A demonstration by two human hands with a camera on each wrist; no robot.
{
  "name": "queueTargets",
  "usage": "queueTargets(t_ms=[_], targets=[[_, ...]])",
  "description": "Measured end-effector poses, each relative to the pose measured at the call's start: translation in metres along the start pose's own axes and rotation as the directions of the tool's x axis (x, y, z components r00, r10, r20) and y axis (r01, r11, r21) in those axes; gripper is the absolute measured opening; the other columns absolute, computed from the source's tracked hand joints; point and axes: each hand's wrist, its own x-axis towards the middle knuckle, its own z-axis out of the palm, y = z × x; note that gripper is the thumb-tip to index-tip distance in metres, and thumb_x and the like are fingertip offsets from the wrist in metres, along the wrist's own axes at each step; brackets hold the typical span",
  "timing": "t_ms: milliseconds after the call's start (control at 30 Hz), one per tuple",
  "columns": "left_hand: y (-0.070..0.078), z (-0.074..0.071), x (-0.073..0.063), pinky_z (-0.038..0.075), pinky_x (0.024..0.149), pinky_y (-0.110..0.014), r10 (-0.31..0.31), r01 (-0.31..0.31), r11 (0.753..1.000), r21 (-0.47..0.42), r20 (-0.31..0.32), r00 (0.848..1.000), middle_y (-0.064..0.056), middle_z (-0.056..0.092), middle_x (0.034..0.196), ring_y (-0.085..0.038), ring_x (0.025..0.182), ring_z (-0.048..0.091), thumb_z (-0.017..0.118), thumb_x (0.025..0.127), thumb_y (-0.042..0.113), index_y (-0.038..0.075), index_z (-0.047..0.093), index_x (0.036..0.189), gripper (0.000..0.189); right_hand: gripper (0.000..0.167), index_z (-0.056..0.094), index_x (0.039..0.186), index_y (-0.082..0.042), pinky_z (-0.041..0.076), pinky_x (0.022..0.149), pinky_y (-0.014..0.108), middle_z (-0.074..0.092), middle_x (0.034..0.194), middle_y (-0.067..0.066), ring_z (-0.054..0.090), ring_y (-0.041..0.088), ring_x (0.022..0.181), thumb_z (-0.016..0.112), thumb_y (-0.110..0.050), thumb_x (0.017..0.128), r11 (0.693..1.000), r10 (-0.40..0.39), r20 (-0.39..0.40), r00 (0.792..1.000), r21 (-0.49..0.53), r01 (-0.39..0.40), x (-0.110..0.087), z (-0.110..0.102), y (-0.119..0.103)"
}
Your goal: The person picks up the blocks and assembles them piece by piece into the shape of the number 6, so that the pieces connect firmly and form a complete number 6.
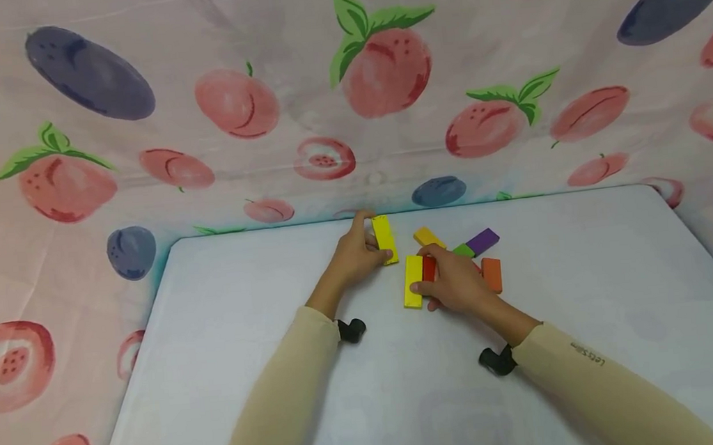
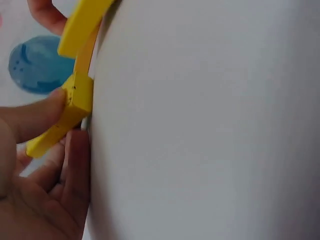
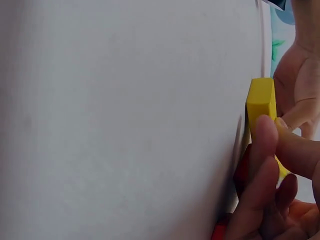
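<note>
Between the thumb and fingers of my left hand (image 1: 357, 252) is a yellow block (image 1: 385, 238), pinched near its two ends; the left wrist view shows the thumb on the end of this yellow block (image 2: 75, 102). My right hand (image 1: 458, 281) pinches a second yellow block (image 1: 413, 282) with thumb and fingers, and in the right wrist view fingertips press on that yellow block (image 3: 261, 92). Directly beside it, partly under the right hand, sits a red block (image 1: 428, 269). The two yellow blocks are a short gap apart.
Behind and right of the right hand lie an orange-yellow block (image 1: 429, 238), a green block (image 1: 463, 250), a purple block (image 1: 482, 242) and an orange block (image 1: 492, 275). The white table (image 1: 243, 294) meets a fruit-patterned cloth (image 1: 323, 113) at its far edge.
</note>
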Motion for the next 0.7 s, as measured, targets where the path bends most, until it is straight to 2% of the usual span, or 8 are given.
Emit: queueTargets(t_ms=[67, 133, 233, 333, 400, 500, 633, 700], targets=[[-0.003, -0.004, -0.002, 0.056, 0.085, -0.037, -0.008, 0.009, 0.999, -0.038, 0.017, 1.0, -0.004, 0.07, 0.098, -0.02, 0.085, 0.067, 0.077, 0.092, 0.02, 0.028, 0.034, 0.147, 0.07, 0.067, 0.046, 0.143, -0.012, 0.048, 0.059, 0.03, 0.066, 0.071, 0.005, 0.065, 0.014, 0.053, 0.081, -0.033, 0.089, 1.0, -0.01, -0.013, 1.0, -0.002, 0.01, -0.001, 0.0, -0.002], [-0.006, -0.007, -0.005, 0.054, 0.088, -0.039, -0.018, 0.02, 0.998, -0.053, 0.034, 0.999, -0.003, 0.071, 0.1, -0.021, 0.088, 0.066, 0.075, 0.094, 0.023, 0.031, 0.036, 0.146, 0.066, 0.066, 0.047, 0.142, -0.012, 0.049, 0.061, 0.031, 0.065, 0.072, 0.005, 0.065, 0.017, 0.06, 0.081, -0.033, 0.088, 1.0, -0.024, -0.036, 0.999, -0.018, 0.023, -0.003, 0.0, -0.003], [-0.009, -0.012, -0.008, 0.051, 0.09, -0.041, -0.045, 0.048, 0.996, -0.072, 0.043, 0.998, -0.003, 0.072, 0.103, -0.023, 0.091, 0.064, 0.072, 0.096, 0.027, 0.033, 0.038, 0.146, 0.061, 0.067, 0.049, 0.141, -0.013, 0.055, 0.071, 0.035, 0.065, 0.093, 0.009, 0.063, 0.022, 0.083, 0.082, -0.034, 0.087, 0.997, -0.048, -0.086, 0.995, -0.065, 0.043, -0.005, 0.001, -0.004], [-0.014, -0.017, -0.011, 0.055, 0.09, -0.038, -0.077, 0.085, 0.986, -0.142, 0.063, 0.995, -0.007, 0.07, 0.104, -0.024, 0.092, 0.064, 0.07, 0.097, 0.026, 0.033, 0.037, 0.148, 0.061, 0.066, 0.05, 0.14, -0.013, 0.057, 0.082, 0.04, 0.062, 0.111, 0.012, 0.058, 0.026, 0.098, 0.083, -0.034, 0.086, 0.995, -0.062, -0.129, 0.99, -0.082, 0.052, -0.009, 0.002, -0.005], [-0.017, -0.021, -0.014, 0.058, 0.086, -0.036, -0.085, 0.1, 0.976, -0.194, 0.085, 0.993, -0.009, 0.067, 0.103, -0.024, 0.089, 0.064, 0.07, 0.098, 0.023, 0.032, 0.036, 0.148, 0.062, 0.065, 0.049, 0.138, -0.013, 0.057, 0.083, 0.039, 0.065, 0.111, 0.011, 0.06, 0.025, 0.096, 0.084, -0.031, 0.086, 0.997, -0.064, -0.139, 0.988, -0.051, 0.058, -0.011, 0.002, -0.006], [-0.02, -0.028, -0.021, 0.061, 0.078, -0.033, -0.098, 0.128, 0.961, -0.247, 0.128, 0.987, -0.012, 0.063, 0.101, -0.024, 0.084, 0.065, 0.069, 0.098, 0.017, 0.033, 0.034, 0.146, 0.062, 0.063, 0.046, 0.134, -0.012, 0.055, 0.073, 0.033, 0.068, 0.098, 0.008, 0.061, 0.021, 0.082, 0.084, -0.027, 0.086, 0.997, -0.08, -0.138, 0.987, 0.014, 0.082, -0.013, 0.002, -0.008], [-0.023, -0.038, -0.032, 0.063, 0.077, -0.038, -0.106, 0.168, 0.929, -0.329, 0.198, 0.975, -0.017, 0.058, 0.108, -0.026, 0.085, 0.069, 0.064, 0.099, 0.007, 0.029, 0.031, 0.146, 0.061, 0.061, 0.044, 0.134, -0.011, 0.051, 0.069, 0.029, 0.064, 0.09, 0.006, 0.057, 0.018, 0.075, 0.082, -0.02, 0.088, 0.987, -0.099, -0.117, 0.988, 0.111, 0.112, -0.016, 0.003, -0.008], [-0.024, -0.042, -0.038, 0.063, 0.078, -0.039, -0.12, 0.188, 0.923, -0.335, 0.215, 0.969, -0.018, 0.059, 0.116, -0.027, 0.087, 0.07, 0.061, 0.1, 0.006, 0.027, 0.032, 0.145, 0.058, 0.061, 0.043, 0.138, -0.011, 0.051, 0.07, 0.029, 0.062, 0.091, 0.008, 0.057, 0.02, 0.076, 0.08, -0.019, 0.09, 0.983, -0.104, -0.108, 0.989, 0.139, 0.119, -0.016, 0.004, -0.009]])
